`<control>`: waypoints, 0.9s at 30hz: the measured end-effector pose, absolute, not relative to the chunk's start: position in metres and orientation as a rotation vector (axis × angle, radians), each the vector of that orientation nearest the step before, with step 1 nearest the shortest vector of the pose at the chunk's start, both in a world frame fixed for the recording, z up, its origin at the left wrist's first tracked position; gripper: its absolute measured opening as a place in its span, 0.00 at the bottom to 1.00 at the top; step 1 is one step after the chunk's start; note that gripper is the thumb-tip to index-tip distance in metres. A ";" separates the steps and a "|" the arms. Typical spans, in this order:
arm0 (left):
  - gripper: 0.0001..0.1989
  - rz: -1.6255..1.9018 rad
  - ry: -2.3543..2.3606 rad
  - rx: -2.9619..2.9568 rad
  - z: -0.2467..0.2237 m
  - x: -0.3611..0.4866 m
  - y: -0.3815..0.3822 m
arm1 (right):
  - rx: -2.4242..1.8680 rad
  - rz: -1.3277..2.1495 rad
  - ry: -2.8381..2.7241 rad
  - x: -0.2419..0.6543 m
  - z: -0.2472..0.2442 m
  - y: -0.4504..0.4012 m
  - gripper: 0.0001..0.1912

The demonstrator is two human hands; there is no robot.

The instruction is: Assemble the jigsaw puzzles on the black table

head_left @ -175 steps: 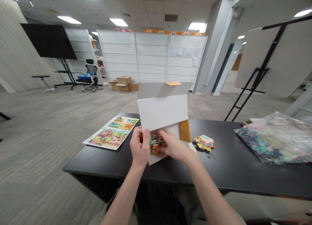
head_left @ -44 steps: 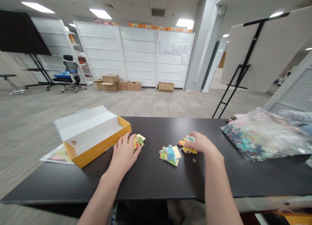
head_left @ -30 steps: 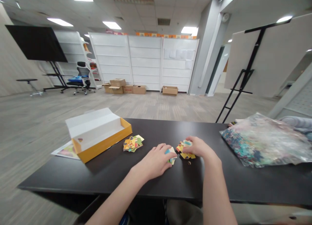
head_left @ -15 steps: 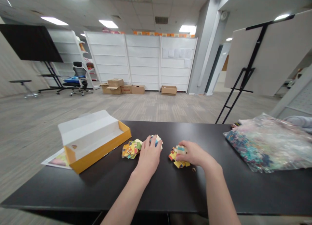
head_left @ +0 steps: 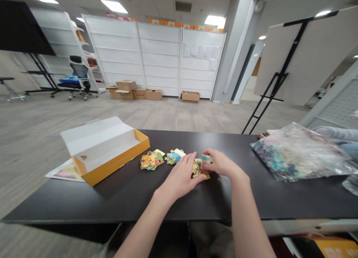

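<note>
Three small piles of jigsaw puzzle pieces are on the black table. The left pile of orange and green puzzle pieces (head_left: 151,160) lies apart from my hands. Beside it sits a blue and cream pile of puzzle pieces (head_left: 175,156), just beyond my left wrist and fingers. My left hand (head_left: 184,175) is open, thumb spread away from the fingers, at the left side of a yellow pile of puzzle pieces (head_left: 197,170) that it partly hides. My right hand (head_left: 222,163) pinches a cream and blue puzzle piece (head_left: 206,159) at that pile's right side.
An open yellow box (head_left: 117,164) with a white lid stands at the left on a printed sheet (head_left: 65,172). Clear plastic bags with colourful contents (head_left: 302,153) lie at the right of the table (head_left: 120,202). A tiny scrap (head_left: 219,179) lies near my right wrist.
My left hand has left the middle pile and moved right to the yellow pile. My right hand has lifted a cream and blue piece slightly. The camera view has tilted down.
</note>
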State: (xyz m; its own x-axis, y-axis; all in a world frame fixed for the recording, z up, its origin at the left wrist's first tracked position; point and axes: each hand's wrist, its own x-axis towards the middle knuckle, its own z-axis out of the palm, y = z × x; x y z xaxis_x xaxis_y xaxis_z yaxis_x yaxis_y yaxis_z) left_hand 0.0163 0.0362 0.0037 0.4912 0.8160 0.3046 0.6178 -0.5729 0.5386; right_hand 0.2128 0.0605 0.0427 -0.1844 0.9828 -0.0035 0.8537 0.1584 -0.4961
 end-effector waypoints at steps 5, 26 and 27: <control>0.43 0.690 1.299 2.328 -0.002 0.037 0.035 | -1.683 0.709 -1.981 0.224 0.044 0.057 0.13; 0.16 0.682 1.233 2.313 0.002 -0.001 0.029 | -1.955 0.405 -1.732 0.264 0.005 0.078 0.16; 0.18 0.683 1.231 2.308 0.002 -0.003 0.029 | -1.981 0.363 -1.762 0.265 0.006 0.077 0.15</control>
State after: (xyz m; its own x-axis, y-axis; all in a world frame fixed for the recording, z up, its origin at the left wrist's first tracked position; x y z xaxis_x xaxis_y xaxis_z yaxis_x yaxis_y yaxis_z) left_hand -0.0027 0.0287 0.0022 0.4829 0.8481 0.2179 0.6336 -0.5102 0.5816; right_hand 0.2649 0.0765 0.0061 0.1443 0.9839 0.1058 0.8619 -0.0725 -0.5019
